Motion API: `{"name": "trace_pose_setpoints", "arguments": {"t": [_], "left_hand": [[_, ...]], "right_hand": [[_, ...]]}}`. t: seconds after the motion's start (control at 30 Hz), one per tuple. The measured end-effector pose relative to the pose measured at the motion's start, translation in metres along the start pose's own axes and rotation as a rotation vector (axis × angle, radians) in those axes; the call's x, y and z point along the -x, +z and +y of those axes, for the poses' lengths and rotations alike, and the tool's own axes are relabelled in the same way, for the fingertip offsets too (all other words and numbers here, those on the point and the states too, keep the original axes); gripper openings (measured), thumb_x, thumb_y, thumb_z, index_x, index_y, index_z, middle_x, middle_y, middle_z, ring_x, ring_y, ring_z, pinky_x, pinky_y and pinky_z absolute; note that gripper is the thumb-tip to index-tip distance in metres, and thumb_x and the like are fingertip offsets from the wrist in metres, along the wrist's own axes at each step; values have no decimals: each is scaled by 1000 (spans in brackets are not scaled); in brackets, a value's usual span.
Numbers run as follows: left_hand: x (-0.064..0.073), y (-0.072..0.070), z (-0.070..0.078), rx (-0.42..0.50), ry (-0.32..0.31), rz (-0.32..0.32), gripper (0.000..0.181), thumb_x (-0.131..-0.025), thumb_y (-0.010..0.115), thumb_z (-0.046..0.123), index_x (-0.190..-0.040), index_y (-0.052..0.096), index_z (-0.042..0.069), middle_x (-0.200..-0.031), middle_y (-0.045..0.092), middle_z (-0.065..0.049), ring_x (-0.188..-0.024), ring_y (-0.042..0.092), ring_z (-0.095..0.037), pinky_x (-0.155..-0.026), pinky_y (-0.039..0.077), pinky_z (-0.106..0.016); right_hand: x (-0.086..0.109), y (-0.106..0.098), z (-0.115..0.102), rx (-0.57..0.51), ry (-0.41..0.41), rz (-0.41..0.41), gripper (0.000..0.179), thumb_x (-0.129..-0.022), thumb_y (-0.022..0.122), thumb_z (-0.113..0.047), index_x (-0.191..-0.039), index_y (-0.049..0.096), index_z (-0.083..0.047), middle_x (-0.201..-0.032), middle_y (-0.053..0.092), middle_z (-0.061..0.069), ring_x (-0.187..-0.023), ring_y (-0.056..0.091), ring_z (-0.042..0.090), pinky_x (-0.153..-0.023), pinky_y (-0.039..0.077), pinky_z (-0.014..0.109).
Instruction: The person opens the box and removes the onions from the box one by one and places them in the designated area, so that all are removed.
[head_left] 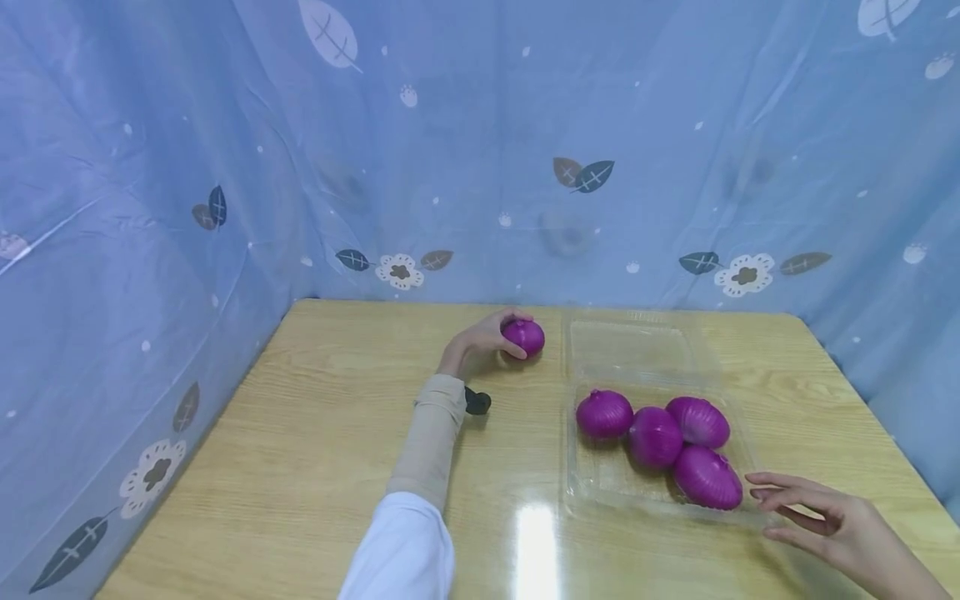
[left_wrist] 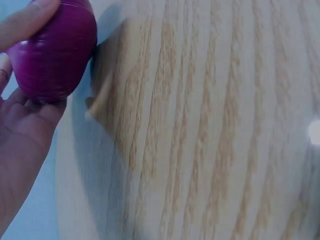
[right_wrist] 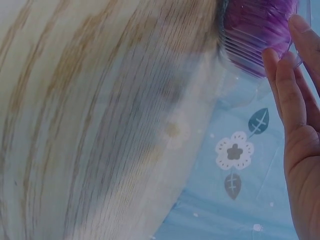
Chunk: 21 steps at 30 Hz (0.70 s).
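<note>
My left hand (head_left: pixel 489 335) grips a purple onion (head_left: pixel 525 337) near the back of the table, thumb on one side and fingers on the other. The same onion (left_wrist: pixel 55 52) shows at the upper left of the left wrist view. To the right lies an opened clear plastic box (head_left: pixel 573 479), its lid folded back. Several purple onions (head_left: pixel 656 437) sit inside it. Just off the box's front right corner is my right hand (head_left: pixel 828 521), fingers loosely bent and holding nothing. In the right wrist view its fingertips are beside the box wall, with purple behind; contact cannot be judged.
The clear lid (head_left: pixel 633 346) lies flat behind the box on the wooden table (head_left: pixel 322 467). A black object (head_left: pixel 477 402), partly hidden, shows at my left wrist. Blue patterned curtains (head_left: pixel 465 125) stand along the table's back and sides.
</note>
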<state>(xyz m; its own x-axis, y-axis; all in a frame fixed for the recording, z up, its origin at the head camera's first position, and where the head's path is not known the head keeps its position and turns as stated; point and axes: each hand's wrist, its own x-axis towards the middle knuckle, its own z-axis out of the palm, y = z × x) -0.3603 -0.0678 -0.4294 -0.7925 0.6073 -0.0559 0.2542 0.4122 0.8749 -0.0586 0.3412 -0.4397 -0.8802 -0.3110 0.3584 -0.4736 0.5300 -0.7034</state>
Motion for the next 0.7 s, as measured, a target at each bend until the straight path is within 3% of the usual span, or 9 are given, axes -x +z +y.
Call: {"name": "trace_pose_setpoints", "arguments": {"t": [0.23,0.47,0.7], "left_hand": [[0,1,6,-78,38,25,80,-69,80,-6,-140,45,8,-144,40,-12,-130,42,-31,-107,39,-39],[4,2,2,-90,64,-49,85,-73,72,-12,-147,36,8,-149,34,-15,-133,38,-33,-108,38,-40],[6,3,1,-84,87,-69,85,-73,71,-14,-147,35,6,-151,32,-15,-137,31,-34,-113,31,-42]], "right_hand": [[-1,-2,1,-20,-21,6,39,-66,73,21,-94,69,-5,-123,61,-15,-110,53,-10,-78,50,7],[0,-1,1,-34,-20,3,39,-66,72,22,-94,68,-4,-124,60,-17,-110,54,-10,-76,50,8],[1,0,2,-21,-21,2,40,-66,73,21,-95,69,-6,-123,60,-17,-110,53,-11,-76,50,7]]}}
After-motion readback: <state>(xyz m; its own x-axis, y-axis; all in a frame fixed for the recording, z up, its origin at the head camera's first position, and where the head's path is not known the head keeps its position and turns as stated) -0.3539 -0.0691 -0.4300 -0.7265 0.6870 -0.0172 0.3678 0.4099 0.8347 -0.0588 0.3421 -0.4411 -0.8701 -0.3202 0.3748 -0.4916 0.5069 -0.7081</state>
